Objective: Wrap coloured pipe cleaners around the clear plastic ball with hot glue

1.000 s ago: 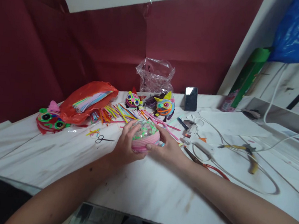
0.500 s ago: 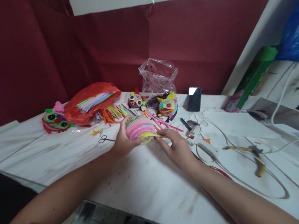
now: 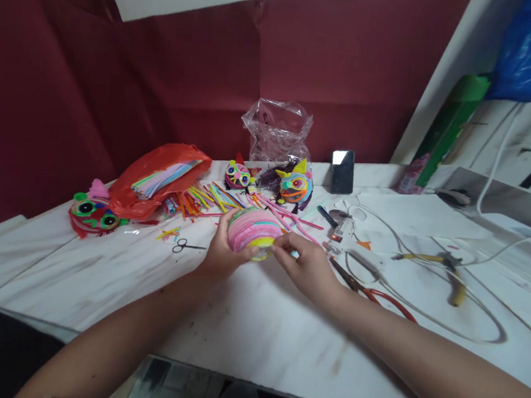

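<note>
My left hand (image 3: 221,249) is closed round the side of a rounded ball (image 3: 251,226) covered in rows of pink, green and white pipe cleaners. A yellow pipe cleaner (image 3: 263,242) curves along the ball's lower right part. At that edge my right hand (image 3: 304,261) pinches the yellow pipe cleaner's end between thumb and fingers; the tip is mostly hidden. Both hands hold the ball just above the white table (image 3: 250,331). Left of my left hand lie small scissors (image 3: 186,247). Red-handled long-nosed pliers or scissors (image 3: 370,292) lie beside my right wrist.
Behind the ball are loose pipe cleaners (image 3: 218,195), a red plastic bag (image 3: 154,167) and two decorated faces, one blue-orange (image 3: 295,186). Another decorated face (image 3: 94,213) sits left. Right are a glue gun (image 3: 364,258), its cable, yellow-handled pliers (image 3: 453,275) and a phone (image 3: 342,172).
My right fingers have moved in along the ball's edge, and the yellow strip no longer stretches out to the right between them. The ball has turned slightly. The view has shifted a little.
</note>
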`<state>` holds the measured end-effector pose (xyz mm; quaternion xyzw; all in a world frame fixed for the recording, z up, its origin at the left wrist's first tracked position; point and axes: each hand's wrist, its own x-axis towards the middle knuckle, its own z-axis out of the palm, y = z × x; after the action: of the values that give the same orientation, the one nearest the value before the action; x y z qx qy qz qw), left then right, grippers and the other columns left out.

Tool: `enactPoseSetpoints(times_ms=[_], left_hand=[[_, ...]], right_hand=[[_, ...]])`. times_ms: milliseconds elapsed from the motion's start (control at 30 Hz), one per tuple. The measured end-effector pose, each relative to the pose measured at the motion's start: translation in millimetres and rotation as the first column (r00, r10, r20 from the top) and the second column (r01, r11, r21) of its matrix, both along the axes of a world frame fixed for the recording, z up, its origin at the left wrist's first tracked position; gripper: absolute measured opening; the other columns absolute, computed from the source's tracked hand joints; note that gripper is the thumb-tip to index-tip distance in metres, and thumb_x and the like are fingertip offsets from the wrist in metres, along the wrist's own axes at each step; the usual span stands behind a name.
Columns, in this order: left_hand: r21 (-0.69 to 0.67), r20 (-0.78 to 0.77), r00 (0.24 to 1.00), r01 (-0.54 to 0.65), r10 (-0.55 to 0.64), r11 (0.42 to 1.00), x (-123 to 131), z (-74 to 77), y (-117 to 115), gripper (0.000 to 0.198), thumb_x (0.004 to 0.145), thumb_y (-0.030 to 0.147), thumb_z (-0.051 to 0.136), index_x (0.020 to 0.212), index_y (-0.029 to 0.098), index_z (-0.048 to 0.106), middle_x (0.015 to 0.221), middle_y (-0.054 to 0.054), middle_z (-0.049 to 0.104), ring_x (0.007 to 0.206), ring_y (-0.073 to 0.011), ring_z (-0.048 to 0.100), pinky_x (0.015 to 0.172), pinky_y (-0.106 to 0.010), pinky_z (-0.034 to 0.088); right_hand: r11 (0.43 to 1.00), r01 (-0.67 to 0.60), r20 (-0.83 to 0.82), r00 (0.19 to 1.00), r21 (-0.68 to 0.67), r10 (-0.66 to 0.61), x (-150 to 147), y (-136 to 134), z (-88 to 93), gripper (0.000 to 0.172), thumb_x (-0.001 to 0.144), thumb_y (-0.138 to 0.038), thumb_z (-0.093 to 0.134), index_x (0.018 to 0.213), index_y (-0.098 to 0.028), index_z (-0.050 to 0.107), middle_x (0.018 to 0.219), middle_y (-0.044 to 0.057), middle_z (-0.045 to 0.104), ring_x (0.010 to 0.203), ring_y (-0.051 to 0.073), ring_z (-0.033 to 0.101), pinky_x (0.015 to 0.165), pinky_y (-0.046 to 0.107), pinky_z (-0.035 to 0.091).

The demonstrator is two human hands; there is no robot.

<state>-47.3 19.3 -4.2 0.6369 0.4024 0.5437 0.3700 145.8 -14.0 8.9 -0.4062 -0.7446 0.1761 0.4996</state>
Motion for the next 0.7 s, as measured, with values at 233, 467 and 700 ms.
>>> enactPoseSetpoints(times_ms=[233,467,700], left_hand=[[-0.004,0.039,0.999,-0.005,0.006,1.0,3.8,-0.1,-0.7,0.096,0.055,0.039,0.084,0.136,0.021,0.037,0.131,-0.013,0.052,0.121,-0.0331,0.053,0.1,-0.043,0.046],[-0.004,0.013,1.0,-0.005,0.005,1.0,6.8,0.7,-4.5,0.093,0.056,0.038,0.085,0.134,0.02,0.038,0.132,-0.014,0.053,0.122,-0.0322,0.054,0.099,-0.041,0.047],[0.001,0.012,1.0,0.018,-0.018,1.0,5.4,1.4,-3.6,0.082,0.064,0.048,0.077,0.131,0.017,0.041,0.131,-0.015,0.056,0.122,-0.0327,0.054,0.101,-0.044,0.044]], right_hand=[[0.996,0.016,-0.045,0.999,-0.082,-0.02,-3.1,0.0,-1.2,0.018,0.085,-0.029,0.057,0.07,-0.019,0.057,0.063,0.0,0.059,0.058,0.013,0.053,0.055,0.024,0.041],[0.997,0.05,-0.002,0.999,-0.065,-0.05,-0.6,-0.3,-0.1,0.015,0.085,-0.026,0.056,0.072,-0.019,0.057,0.065,0.001,0.062,0.059,0.014,0.054,0.057,0.025,0.042],[0.997,0.078,0.045,0.996,-0.019,-0.077,2.0,0.7,0.9,0.016,0.085,-0.027,0.056,0.071,-0.02,0.056,0.065,0.002,0.064,0.058,0.014,0.056,0.057,0.024,0.041]])
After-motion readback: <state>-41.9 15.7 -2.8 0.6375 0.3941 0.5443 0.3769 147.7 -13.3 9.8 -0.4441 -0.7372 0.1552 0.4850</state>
